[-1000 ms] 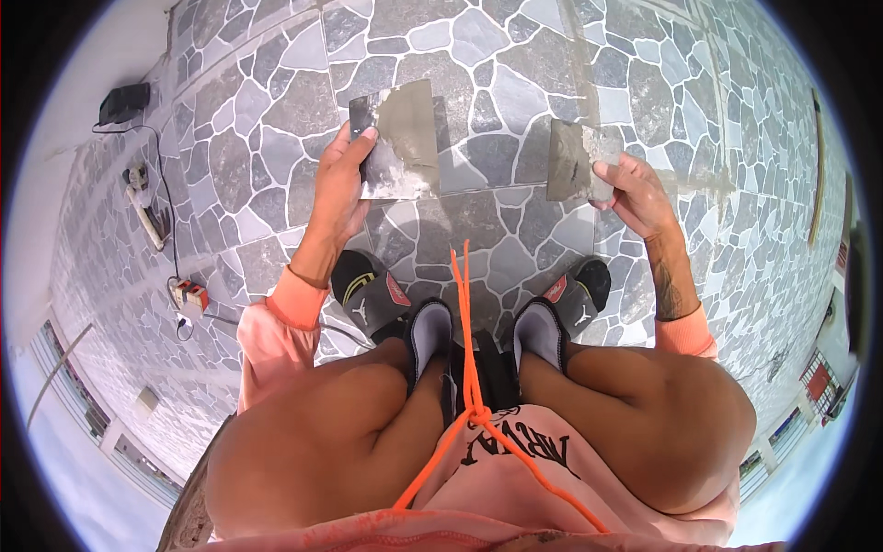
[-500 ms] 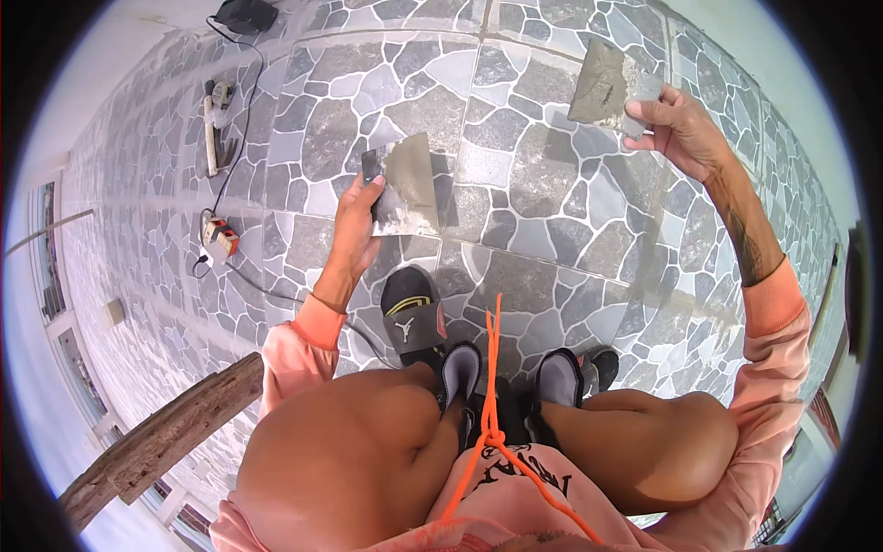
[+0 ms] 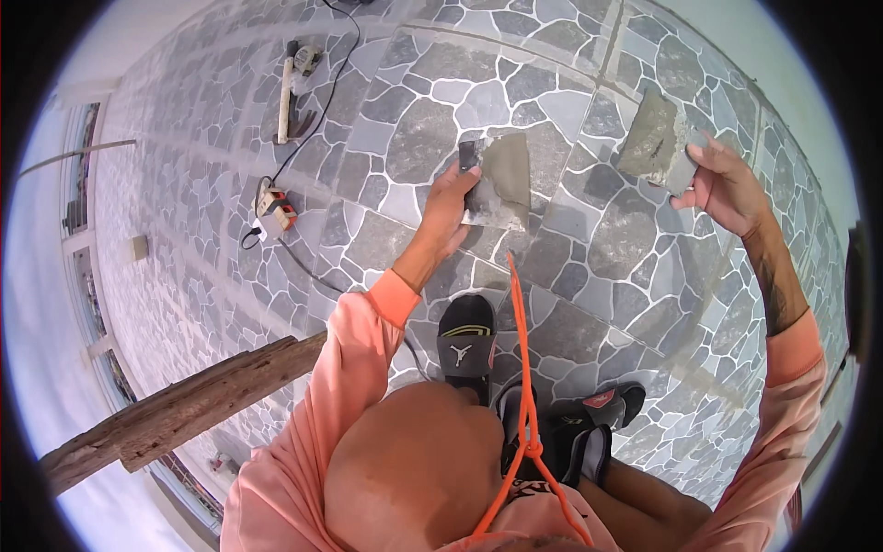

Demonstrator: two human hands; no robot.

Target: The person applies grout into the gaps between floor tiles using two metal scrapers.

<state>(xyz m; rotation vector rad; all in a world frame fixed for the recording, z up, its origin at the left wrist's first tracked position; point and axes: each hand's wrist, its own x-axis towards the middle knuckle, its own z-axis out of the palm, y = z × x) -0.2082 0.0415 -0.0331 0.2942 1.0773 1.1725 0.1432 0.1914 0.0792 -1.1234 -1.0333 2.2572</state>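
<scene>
Drawn closer together — two flat plates, rough grey paste atop

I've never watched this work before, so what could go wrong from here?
Grey paste on the left plate, in the left hand, might drop onto the floor.
The right hand holds the right plate near one edge, so it could tip.
A cable runs near the left slipper and might snag it.

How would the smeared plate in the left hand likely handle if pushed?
The plate is probably fairly stiff: it looks flat, though the left hand grips only one side. It looks thin, so may be light. Its grey coating could make that face slippery.
</scene>
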